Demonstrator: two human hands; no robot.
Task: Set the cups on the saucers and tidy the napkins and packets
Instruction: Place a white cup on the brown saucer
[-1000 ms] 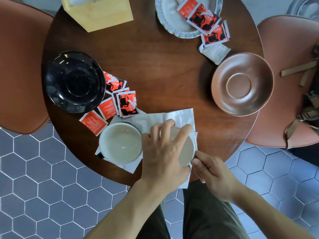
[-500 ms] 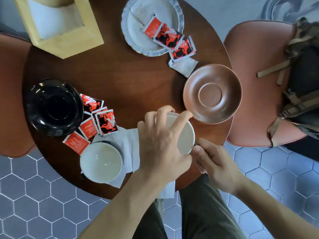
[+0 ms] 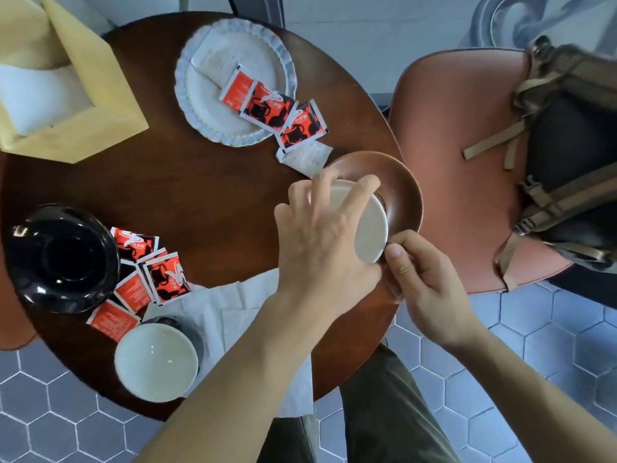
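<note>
My left hand (image 3: pixel 325 235) grips a cream cup (image 3: pixel 369 225) from above by its rim, holding it over the brown saucer (image 3: pixel 405 192) at the table's right edge. My right hand (image 3: pixel 424 279) pinches the cup's handle at its near side. A second cream cup (image 3: pixel 157 360) stands on white napkins (image 3: pixel 230 309) near the front edge. A black saucer (image 3: pixel 61 259) sits at the left, with several red packets (image 3: pixel 147 279) beside it. More red and white packets (image 3: pixel 267 108) lie on and beside a white fluted plate (image 3: pixel 197 105).
A yellow napkin box (image 3: pixel 83 95) stands at the back left of the round dark wooden table (image 3: pixel 200 192). A reddish chair (image 3: pixel 457 162) at the right carries a backpack (image 3: pixel 574 155). Another reddish chair edge (image 3: pixel 13 329) shows at the left. The floor is grey hexagon tile.
Both hands carried the cream cup off the napkins, to the right and away, until it came over the brown saucer. The view shifted too, bringing the napkin box and backpack into sight.
</note>
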